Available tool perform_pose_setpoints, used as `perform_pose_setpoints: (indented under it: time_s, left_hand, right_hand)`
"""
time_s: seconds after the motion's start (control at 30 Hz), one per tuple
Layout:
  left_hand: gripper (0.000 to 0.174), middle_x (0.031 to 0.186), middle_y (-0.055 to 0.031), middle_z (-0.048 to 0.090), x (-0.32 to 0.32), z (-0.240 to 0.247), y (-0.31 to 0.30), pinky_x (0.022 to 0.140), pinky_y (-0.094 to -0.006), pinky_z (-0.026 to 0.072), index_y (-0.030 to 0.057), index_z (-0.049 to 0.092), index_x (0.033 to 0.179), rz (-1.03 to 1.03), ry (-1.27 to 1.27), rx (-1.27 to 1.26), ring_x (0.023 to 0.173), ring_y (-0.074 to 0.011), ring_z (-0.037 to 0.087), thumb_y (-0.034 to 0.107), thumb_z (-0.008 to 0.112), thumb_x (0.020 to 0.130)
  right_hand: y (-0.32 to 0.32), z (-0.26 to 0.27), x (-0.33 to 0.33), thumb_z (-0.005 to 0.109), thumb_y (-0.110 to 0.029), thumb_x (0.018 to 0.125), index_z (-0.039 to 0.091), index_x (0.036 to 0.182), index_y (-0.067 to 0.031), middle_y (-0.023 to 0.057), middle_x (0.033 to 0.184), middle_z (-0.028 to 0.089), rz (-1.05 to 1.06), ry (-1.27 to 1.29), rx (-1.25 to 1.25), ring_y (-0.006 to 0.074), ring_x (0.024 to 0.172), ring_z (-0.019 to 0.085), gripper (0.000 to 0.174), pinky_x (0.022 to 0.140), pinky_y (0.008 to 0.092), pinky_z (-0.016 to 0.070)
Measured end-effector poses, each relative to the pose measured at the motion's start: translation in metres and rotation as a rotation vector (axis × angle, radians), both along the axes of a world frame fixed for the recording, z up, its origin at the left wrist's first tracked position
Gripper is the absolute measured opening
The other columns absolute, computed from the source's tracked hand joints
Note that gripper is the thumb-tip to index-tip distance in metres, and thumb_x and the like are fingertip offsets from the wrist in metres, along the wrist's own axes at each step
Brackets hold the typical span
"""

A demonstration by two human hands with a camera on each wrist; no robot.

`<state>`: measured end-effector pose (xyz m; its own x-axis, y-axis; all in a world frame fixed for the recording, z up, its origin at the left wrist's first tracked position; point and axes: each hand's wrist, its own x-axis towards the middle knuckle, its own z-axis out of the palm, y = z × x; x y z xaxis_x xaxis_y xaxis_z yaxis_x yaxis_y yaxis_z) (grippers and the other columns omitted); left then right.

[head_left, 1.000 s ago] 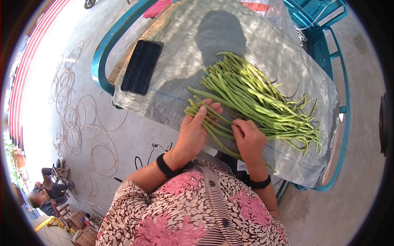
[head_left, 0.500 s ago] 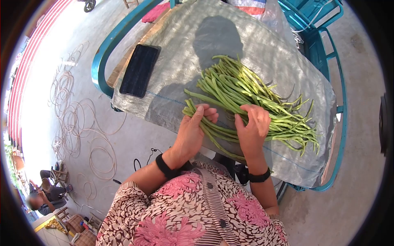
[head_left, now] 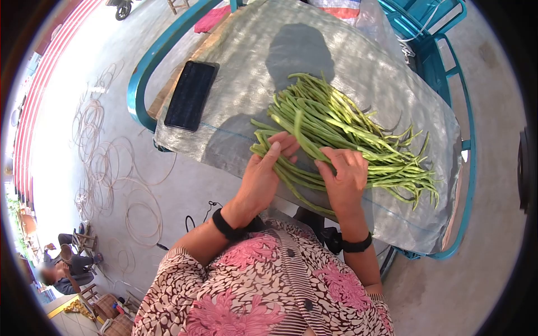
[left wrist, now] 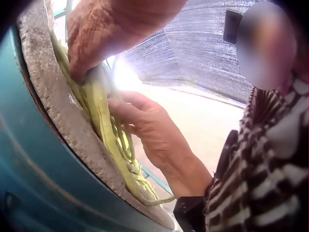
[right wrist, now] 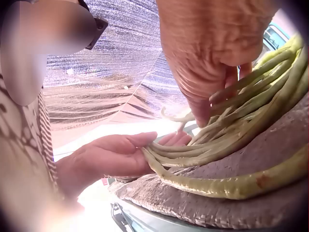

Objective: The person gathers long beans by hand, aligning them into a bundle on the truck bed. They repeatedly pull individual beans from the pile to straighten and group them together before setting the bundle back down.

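Observation:
My left hand [head_left: 262, 172] holds a small bunch of long green beans [head_left: 302, 179] near their ends, thumb across them, at the table's near edge. To its right, my right hand [head_left: 344, 178] pinches one long bean [head_left: 299, 130] between thumb and fingers; that bean's end stands up over the larger pile of long beans [head_left: 347, 126]. In the right wrist view, the left hand [right wrist: 108, 154] has the bean ends between thumb and fingers, palm up. The right hand [right wrist: 212, 48] reaches down among the beans there, its fingertips partly hidden.
A grey woven sheet [head_left: 241, 73] covers the table, whose teal metal frame [head_left: 137, 84] curves around it. A black phone [head_left: 191, 95] lies at the left. Behind are a teal chair [head_left: 443, 67] and a plastic bag [head_left: 372, 25]. Coiled cable [head_left: 101, 151] and a seated person [head_left: 61, 271] are at left.
My right hand has moved from the small bunch up to the large pile and now pinches a bean, raising its end. The left hand keeps its hold on the bunch.

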<state>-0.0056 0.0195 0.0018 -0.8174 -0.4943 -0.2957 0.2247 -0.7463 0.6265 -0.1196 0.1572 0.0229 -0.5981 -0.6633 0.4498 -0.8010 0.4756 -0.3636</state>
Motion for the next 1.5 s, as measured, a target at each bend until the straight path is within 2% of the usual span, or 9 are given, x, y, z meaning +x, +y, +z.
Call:
perform_pose_setpoints:
  time_s: [0.1, 0.27, 0.57, 0.7, 0.9, 1.0, 1.17, 1.27, 1.5]
  left_hand:
    - [0.042, 0.144, -0.0144, 0.048, 0.003, 0.006, 0.004, 0.103, -0.0368, 0.0451, 0.0006, 0.042, 0.141, 0.008, -0.006, -0.037, 0.124, -0.0223, 0.053, 0.024, 0.043, 0.106]
    - [0.040, 0.139, -0.0136, 0.052, 0.002, 0.000, 0.005, 0.103, -0.0365, 0.0457, 0.0017, 0.044, 0.140, 0.048, 0.004, 0.018, 0.123, -0.0212, 0.054, 0.023, 0.042, 0.106]
    - [0.036, 0.133, -0.0138, 0.056, 0.005, -0.007, 0.004, 0.105, -0.0404, 0.0466, -0.0003, 0.045, 0.134, 0.024, -0.004, 0.079, 0.123, -0.0253, 0.055, 0.023, 0.040, 0.106]
    - [0.034, 0.132, -0.0143, 0.056, 0.005, -0.001, 0.000, 0.105, -0.0409, 0.0474, 0.0008, 0.045, 0.130, -0.018, 0.028, 0.103, 0.123, -0.0262, 0.056, 0.024, 0.040, 0.106]
    - [0.030, 0.119, -0.0105, 0.062, 0.006, -0.019, 0.004, 0.097, -0.0402, 0.0509, 0.0021, 0.049, 0.124, 0.039, 0.019, 0.183, 0.109, -0.0238, 0.061, 0.025, 0.046, 0.105]
    - [0.031, 0.112, -0.0098, 0.063, 0.008, -0.027, 0.004, 0.094, -0.0393, 0.0516, 0.0016, 0.052, 0.123, -0.004, -0.045, 0.102, 0.104, -0.0230, 0.062, 0.026, 0.049, 0.104]
    - [0.035, 0.121, -0.0137, 0.062, 0.008, -0.011, 0.007, 0.099, -0.0408, 0.0501, -0.0008, 0.052, 0.124, 0.016, -0.100, 0.066, 0.114, -0.0259, 0.060, 0.027, 0.050, 0.104]
    - [0.037, 0.127, -0.0166, 0.059, 0.008, -0.006, 0.008, 0.102, -0.0422, 0.0490, -0.0020, 0.049, 0.127, 0.031, -0.098, 0.067, 0.120, -0.0275, 0.057, 0.027, 0.049, 0.104]
    - [0.039, 0.130, -0.0187, 0.057, 0.009, -0.006, 0.009, 0.102, -0.0430, 0.0488, -0.0038, 0.045, 0.131, 0.034, -0.093, 0.074, 0.124, -0.0298, 0.055, 0.025, 0.046, 0.105]
  right_hand:
    - [-0.001, 0.006, 0.002, 0.080, -0.012, 0.068, 0.071, 0.100, -0.0158, -0.0024, 0.090, 0.065, 0.075, 0.029, 0.064, 0.0199, 0.089, 0.057, 0.034, 0.081, 0.0355, 0.0434]
    - [0.000, -0.003, 0.007, 0.079, -0.010, 0.068, 0.071, 0.101, -0.0150, -0.0012, 0.090, 0.064, 0.139, -0.038, 0.099, 0.0217, 0.088, 0.058, 0.034, 0.080, 0.0367, 0.0450]
    - [0.007, -0.007, 0.011, 0.078, -0.006, 0.071, 0.073, 0.098, -0.0108, 0.0025, 0.091, 0.064, 0.063, -0.252, -0.154, 0.0241, 0.087, 0.058, 0.027, 0.075, 0.0356, 0.0494]
    - [0.015, -0.011, 0.013, 0.078, -0.006, 0.073, 0.073, 0.100, -0.0118, 0.0028, 0.095, 0.064, 0.136, -0.251, -0.137, 0.0235, 0.086, 0.058, 0.028, 0.074, 0.0348, 0.0493]
    - [0.016, -0.006, 0.013, 0.078, -0.011, 0.074, 0.073, 0.102, -0.0117, 0.0025, 0.095, 0.064, 0.186, -0.195, -0.082, 0.0228, 0.086, 0.058, 0.028, 0.074, 0.0348, 0.0484]
    - [0.010, 0.000, 0.011, 0.078, -0.015, 0.074, 0.071, 0.099, -0.0113, 0.0024, 0.090, 0.063, 0.129, -0.133, -0.102, 0.0227, 0.084, 0.059, 0.026, 0.076, 0.0344, 0.0469]
    - [-0.012, -0.011, 0.001, 0.079, -0.019, 0.073, 0.069, 0.091, -0.0125, 0.0014, 0.082, 0.062, -0.021, -0.042, 0.039, 0.0222, 0.078, 0.060, 0.022, 0.075, 0.0343, 0.0429]
    - [-0.016, -0.018, 0.000, 0.079, -0.019, 0.073, 0.069, 0.090, -0.0140, 0.0000, 0.083, 0.061, -0.033, 0.037, 0.012, 0.0210, 0.078, 0.060, 0.020, 0.071, 0.0350, 0.0418]
    - [-0.022, -0.018, 0.001, 0.076, -0.014, 0.076, 0.069, 0.093, -0.0143, -0.0009, 0.089, 0.063, -0.030, 0.046, -0.008, 0.0204, 0.082, 0.060, 0.018, 0.076, 0.0361, 0.0425]
